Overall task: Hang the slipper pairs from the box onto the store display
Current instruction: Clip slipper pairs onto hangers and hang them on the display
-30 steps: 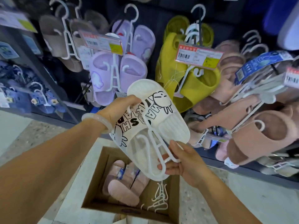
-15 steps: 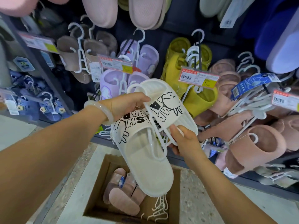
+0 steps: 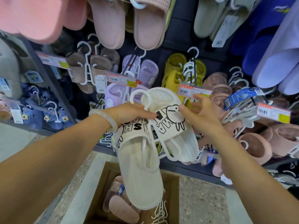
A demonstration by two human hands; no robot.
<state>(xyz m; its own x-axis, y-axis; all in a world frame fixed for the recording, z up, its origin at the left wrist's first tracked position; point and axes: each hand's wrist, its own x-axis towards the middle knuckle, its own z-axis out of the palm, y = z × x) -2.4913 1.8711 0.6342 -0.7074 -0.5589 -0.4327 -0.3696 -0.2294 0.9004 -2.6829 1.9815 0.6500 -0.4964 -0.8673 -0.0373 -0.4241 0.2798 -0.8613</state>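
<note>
Lying in cardboard box (image 3: 103,188): pink slippers (image 3: 120,206), white hangers (image 3: 159,214).

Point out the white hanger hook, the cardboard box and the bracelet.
Hanger hook (image 3: 137,94), head view, top of the curved loop.
Cardboard box (image 3: 172,199), head view, inner right wall.
Bracelet (image 3: 105,116), head view, the band across the left wrist.

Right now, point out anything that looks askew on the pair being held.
The white pair sits unevenly on its hanger: the near slipper hangs far lower than the far one. The left hand grips the hook end; the right hand is open beside the far slipper.
</note>
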